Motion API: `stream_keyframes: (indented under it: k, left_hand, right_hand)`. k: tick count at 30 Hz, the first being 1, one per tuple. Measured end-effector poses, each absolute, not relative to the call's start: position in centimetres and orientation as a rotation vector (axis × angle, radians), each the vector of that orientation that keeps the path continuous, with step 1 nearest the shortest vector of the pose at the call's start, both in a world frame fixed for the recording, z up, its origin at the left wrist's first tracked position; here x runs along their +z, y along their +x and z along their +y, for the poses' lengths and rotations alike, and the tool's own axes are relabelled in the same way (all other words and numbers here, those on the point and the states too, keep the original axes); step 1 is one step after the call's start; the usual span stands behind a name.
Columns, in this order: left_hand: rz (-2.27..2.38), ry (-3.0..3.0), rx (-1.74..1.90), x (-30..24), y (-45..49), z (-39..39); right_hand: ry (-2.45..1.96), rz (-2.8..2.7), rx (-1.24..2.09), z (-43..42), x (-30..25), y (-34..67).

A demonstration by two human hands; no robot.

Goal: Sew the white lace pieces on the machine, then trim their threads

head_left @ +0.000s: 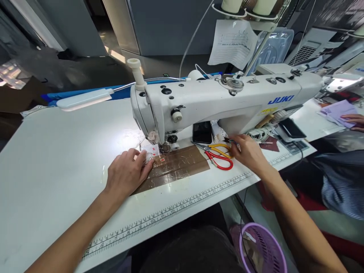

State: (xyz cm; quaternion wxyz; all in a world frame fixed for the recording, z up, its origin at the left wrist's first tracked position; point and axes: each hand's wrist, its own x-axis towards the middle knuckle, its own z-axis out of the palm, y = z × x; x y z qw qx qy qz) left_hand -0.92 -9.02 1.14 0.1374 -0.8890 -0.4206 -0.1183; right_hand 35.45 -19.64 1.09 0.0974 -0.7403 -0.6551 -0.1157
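My left hand (126, 170) lies on the table just left of the sewing machine's presser foot (165, 148). Its fingers rest over a small white fabric piece (149, 152) with red marks, thumb apart from them. Under the thumb and the foot area runs a shiny brown sheet (182, 167), taped to the tabletop. My right hand (247, 151) is to the right of the needle, fingers closed around a small dark-tipped tool (228, 140) whose kind I cannot make out. Scissors with one yellow and one red handle (218, 155) lie beside that hand.
The white sewing machine (204, 98) spans the table. Behind the scissors lies a black phone (202, 132). A lamp (85, 99) reaches over the left side. A printed ruler (170, 212) follows the front edge. A purple basket (263, 248) stands below; another person's hand (354, 120) shows at right.
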Motion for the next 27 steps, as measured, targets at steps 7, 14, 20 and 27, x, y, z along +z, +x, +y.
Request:
stream_keyframes:
  k: [7, 14, 20, 27]
  left_hand:
    - [-1.197, -2.74, -0.457, 0.4, -1.4, -8.2]
    - [-1.189, -2.689, -0.455, -0.4, -1.3, -8.2]
    - [-1.249, -2.696, -0.368, -0.6, -1.0, -8.2]
    - [-1.394, -2.839, -0.379, 0.8, -1.6, -8.4]
  right_hand:
    - [-2.468, -2.096, -0.344, -18.4, 1.6, 36.9]
    - [-2.32, -2.178, -0.447, -18.8, 1.3, 39.5]
    - [-2.273, -2.124, -0.681, -19.1, 0.5, 40.3]
    - [-2.082, -1.961, -0.362, -22.3, 4.0, 34.2]
